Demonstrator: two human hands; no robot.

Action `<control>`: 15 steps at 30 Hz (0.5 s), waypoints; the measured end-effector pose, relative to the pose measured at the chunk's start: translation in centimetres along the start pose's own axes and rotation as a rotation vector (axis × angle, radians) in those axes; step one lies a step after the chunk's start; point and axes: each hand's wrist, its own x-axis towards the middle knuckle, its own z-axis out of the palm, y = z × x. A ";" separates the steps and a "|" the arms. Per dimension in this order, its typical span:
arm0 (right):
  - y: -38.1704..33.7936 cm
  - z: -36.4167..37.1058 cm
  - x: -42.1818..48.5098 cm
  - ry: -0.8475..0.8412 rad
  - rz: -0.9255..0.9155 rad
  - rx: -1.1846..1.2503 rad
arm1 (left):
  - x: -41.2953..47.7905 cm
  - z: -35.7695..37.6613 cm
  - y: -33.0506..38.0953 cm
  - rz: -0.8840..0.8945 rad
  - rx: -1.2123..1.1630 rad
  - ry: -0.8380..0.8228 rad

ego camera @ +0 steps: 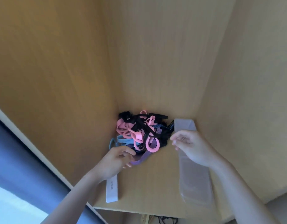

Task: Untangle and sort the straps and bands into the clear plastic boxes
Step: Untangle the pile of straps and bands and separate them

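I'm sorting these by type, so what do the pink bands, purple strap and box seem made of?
Pink bands: smooth matte rubber or latex, judging by springy flat loops. Purple strap: probably woven fabric, dull surface; too blurred for certainty. Box: clear glossy plastic; the shelf shows through.

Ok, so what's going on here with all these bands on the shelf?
A person reaches into the corner of a wooden shelf at a tangled pile of pink, black and blue straps. The left hand pinches a purple fabric band trailing from the pile. The right hand hovers over a long clear plastic box, holding nothing. A white band lies flat, apart.
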 end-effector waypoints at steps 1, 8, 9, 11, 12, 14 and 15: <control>-0.1 0.3 1.0 0.005 -0.001 0.009 | 0.7 -0.3 -0.4 0.002 -0.015 -0.001; 0.8 4.1 4.9 -0.014 0.013 0.030 | 5.1 -0.3 -2.3 0.022 -0.079 0.049; 1.3 4.7 5.2 -0.022 0.024 0.032 | 5.6 -0.1 -2.5 0.012 -0.082 0.067; 2.4 5.7 5.9 -0.037 0.050 0.033 | 6.7 0.4 -3.3 -0.013 -0.090 0.106; 2.9 6.2 6.2 -0.047 0.064 0.029 | 7.2 0.6 -3.7 -0.024 -0.084 0.118; 3.9 7.1 6.6 -0.071 0.089 0.017 | 7.7 1.1 -4.1 -0.041 -0.059 0.122; 4.3 7.5 6.8 -0.083 0.099 0.008 | 7.9 1.4 -4.2 -0.041 -0.049 0.122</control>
